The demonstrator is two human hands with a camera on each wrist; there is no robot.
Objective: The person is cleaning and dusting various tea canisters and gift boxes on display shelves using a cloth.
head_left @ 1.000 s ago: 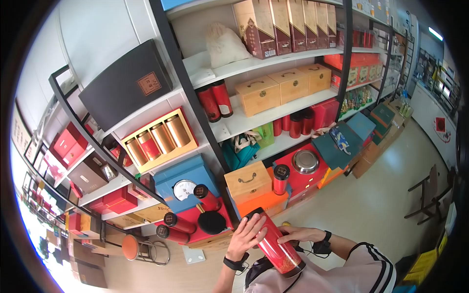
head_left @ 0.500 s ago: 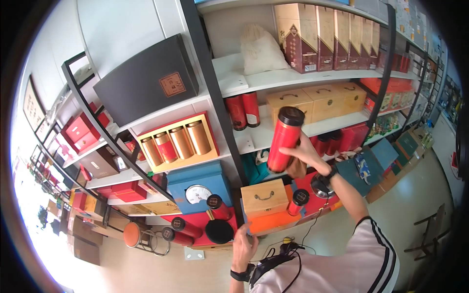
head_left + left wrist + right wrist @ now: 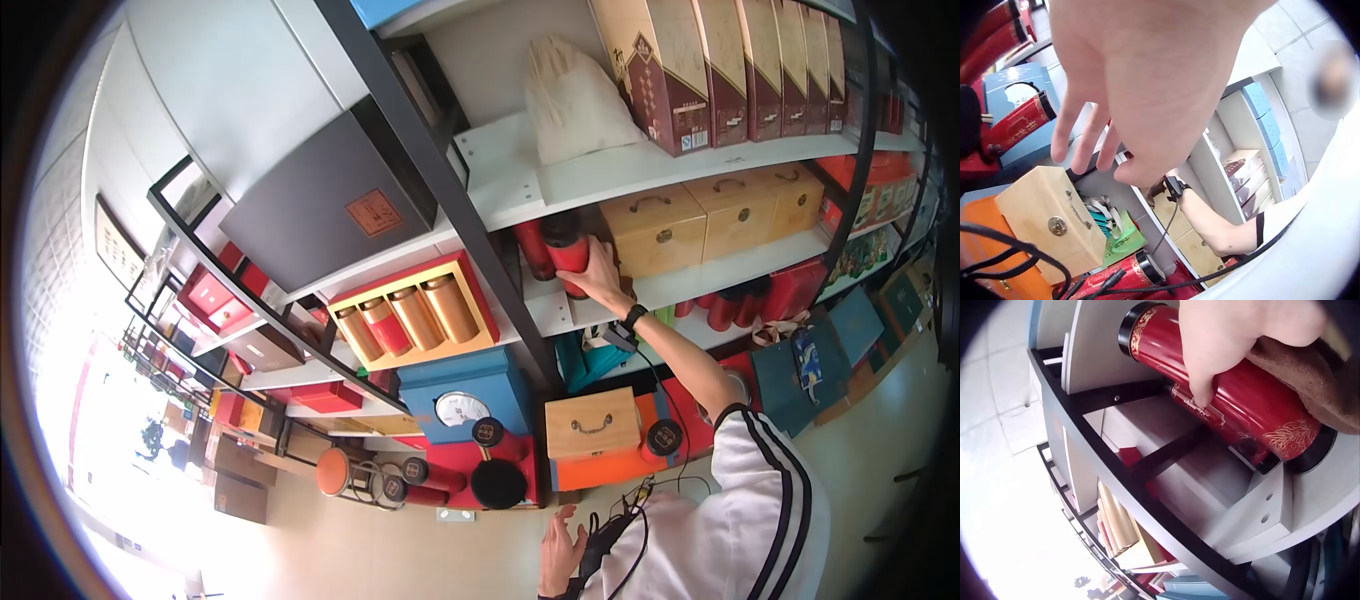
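- Fingers of the right hand (image 3: 598, 274) grip a red canister (image 3: 1250, 399), a brown cloth (image 3: 1300, 376) beside them.
- The canister is at a white shelf (image 3: 546, 312), between another canister (image 3: 532, 246) and wooden boxes (image 3: 656, 232).
- The left hand (image 3: 1141, 81) is free, fingers loosely extended.

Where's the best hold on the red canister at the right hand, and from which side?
Grip the red canister around its mid-body, probably from the front right: its long cylinder suits a wrapping hold, and a neighbouring canister stands close on its left. The right hand grips there.
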